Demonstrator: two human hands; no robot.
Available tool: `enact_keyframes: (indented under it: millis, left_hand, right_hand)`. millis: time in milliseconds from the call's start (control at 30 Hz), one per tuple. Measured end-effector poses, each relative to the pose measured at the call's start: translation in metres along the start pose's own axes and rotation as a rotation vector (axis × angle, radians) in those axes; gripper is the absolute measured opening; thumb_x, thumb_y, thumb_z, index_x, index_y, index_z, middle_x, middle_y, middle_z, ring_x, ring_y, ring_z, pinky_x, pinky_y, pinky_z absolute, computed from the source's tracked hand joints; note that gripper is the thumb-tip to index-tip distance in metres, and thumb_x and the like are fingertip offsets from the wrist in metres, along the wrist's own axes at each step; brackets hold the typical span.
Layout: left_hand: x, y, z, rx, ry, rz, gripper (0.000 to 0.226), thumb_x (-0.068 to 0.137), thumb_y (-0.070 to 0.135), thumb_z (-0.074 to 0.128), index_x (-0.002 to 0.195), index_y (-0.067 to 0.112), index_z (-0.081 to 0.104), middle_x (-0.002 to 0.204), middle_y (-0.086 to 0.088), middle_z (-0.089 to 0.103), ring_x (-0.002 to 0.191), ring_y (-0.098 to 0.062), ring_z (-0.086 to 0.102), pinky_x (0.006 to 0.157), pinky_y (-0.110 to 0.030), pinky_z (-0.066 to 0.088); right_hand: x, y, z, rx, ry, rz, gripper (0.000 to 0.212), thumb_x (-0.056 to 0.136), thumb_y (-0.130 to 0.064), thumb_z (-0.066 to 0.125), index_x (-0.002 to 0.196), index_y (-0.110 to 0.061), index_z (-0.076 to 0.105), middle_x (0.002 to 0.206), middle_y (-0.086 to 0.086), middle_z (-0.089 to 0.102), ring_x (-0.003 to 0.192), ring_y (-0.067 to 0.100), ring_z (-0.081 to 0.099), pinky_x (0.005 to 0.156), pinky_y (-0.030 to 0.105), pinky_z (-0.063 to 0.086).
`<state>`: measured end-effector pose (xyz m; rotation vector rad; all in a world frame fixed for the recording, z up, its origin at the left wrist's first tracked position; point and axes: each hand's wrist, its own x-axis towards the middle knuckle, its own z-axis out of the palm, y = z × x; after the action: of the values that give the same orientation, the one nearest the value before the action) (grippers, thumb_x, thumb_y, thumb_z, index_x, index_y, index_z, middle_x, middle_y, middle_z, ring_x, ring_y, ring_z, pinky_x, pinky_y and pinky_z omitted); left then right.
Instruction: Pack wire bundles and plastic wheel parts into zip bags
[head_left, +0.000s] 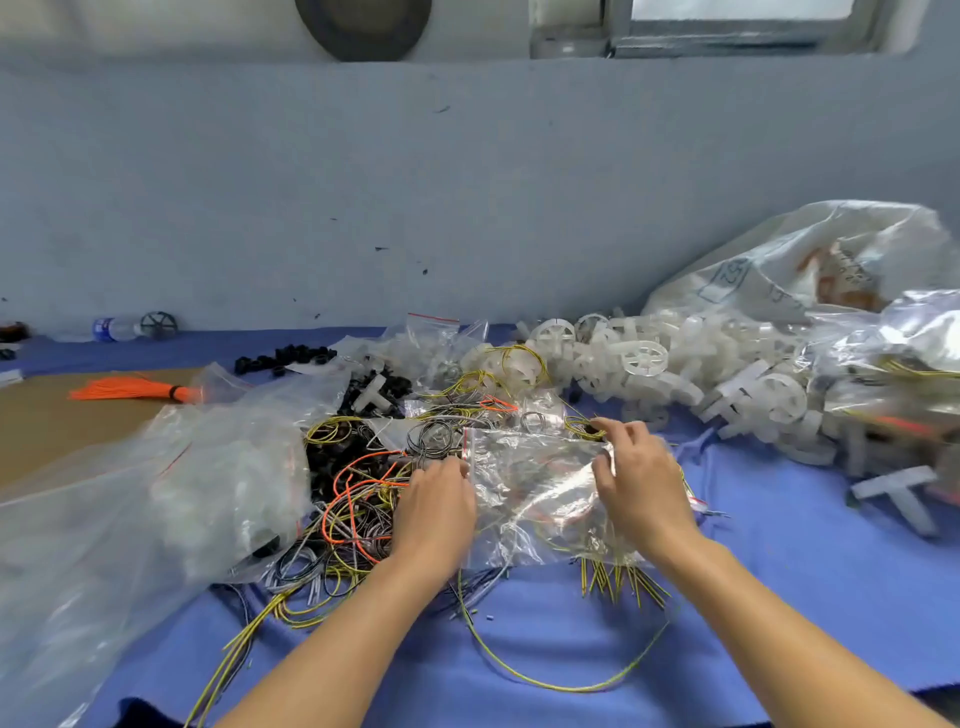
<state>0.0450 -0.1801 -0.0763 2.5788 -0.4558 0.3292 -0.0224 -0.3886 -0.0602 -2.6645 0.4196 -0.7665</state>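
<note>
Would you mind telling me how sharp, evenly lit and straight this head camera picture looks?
Head view: soft and slightly blurred throughout, worst toward the edges, where the big clear bag at left smears; the wide-angle lens bows the wall line; light is even with faint shadows; glare streaks the zip bag gripped by the left hand and the right hand.
</note>
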Motion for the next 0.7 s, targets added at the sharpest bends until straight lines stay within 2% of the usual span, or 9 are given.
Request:
enact_keyframes:
  millis: [67,233,300,400,500,633,700]
  left_hand:
    - [-0.007,0.003,0.005,-0.218,-0.064,-0.118,0.026,0.099,0.022,0.044,0.123,0.019,0.054,0.109,-0.004,0.066,0.097,-0.025,0.062,0.082,-0.038,0.051]
    - [-0.02,0.007,0.008,-0.524,-0.18,-0.076,0.019,0.095,0.011,0.051,0.104,0.023,0.062,0.1,0.002,0.07,0.087,-0.015,0.065,0.084,-0.035,0.053]
    - [-0.024,0.007,0.009,-0.583,-0.231,-0.065,0.025,0.095,0.007,0.048,0.105,0.024,0.063,0.097,0.003,0.068,0.076,-0.012,0.064,0.078,-0.033,0.055]
    - [-0.03,0.009,0.014,-0.651,-0.317,-0.102,0.033,0.096,0.002,0.039,0.115,0.02,0.06,0.098,0.004,0.065,0.064,-0.007,0.061,0.062,-0.023,0.052]
    - [-0.034,0.011,0.016,-0.774,-0.304,-0.19,0.039,0.095,-0.004,0.032,0.119,0.019,0.053,0.098,0.004,0.064,0.064,-0.008,0.06,0.06,-0.025,0.051]
    - [-0.031,0.006,0.014,-0.857,-0.327,-0.246,0.043,0.094,-0.009,0.031,0.122,0.016,0.051,0.106,0.0,0.063,0.069,-0.011,0.061,0.057,-0.022,0.052]
    - [-0.031,0.003,0.014,-0.824,-0.358,-0.207,0.043,0.094,-0.01,0.031,0.121,0.015,0.053,0.11,-0.004,0.064,0.074,-0.012,0.06,0.06,-0.022,0.053]
  right_hand:
    - [-0.015,-0.022,0.011,0.088,-0.033,-0.077,0.04,0.096,-0.018,0.049,0.136,-0.019,0.052,0.121,0.006,0.053,0.111,0.026,0.051,0.094,0.04,0.04]
    - [-0.035,-0.04,0.035,0.23,-0.165,-0.114,0.035,0.098,-0.02,0.047,0.132,-0.021,0.054,0.119,0.004,0.055,0.108,0.024,0.054,0.095,0.036,0.042]
    - [-0.036,-0.041,0.041,0.274,-0.259,-0.084,0.034,0.099,-0.024,0.046,0.132,-0.022,0.052,0.12,0.003,0.055,0.105,0.022,0.056,0.093,0.035,0.043]
    - [-0.033,-0.036,0.047,0.294,-0.32,-0.051,0.036,0.099,-0.032,0.047,0.133,-0.023,0.051,0.122,-0.001,0.055,0.1,0.013,0.056,0.089,0.031,0.044]
    - [-0.034,-0.031,0.05,0.301,-0.339,-0.074,0.04,0.096,-0.043,0.05,0.131,-0.024,0.052,0.12,-0.003,0.055,0.095,0.007,0.053,0.087,0.029,0.044]
    - [-0.037,-0.034,0.055,0.161,-0.347,-0.136,0.053,0.09,-0.052,0.054,0.135,-0.024,0.049,0.122,-0.002,0.054,0.117,0.017,0.049,0.098,0.033,0.04]
    - [-0.037,-0.039,0.058,0.095,-0.349,-0.134,0.053,0.09,-0.05,0.053,0.137,-0.025,0.048,0.123,-0.001,0.054,0.118,0.02,0.047,0.099,0.035,0.04]
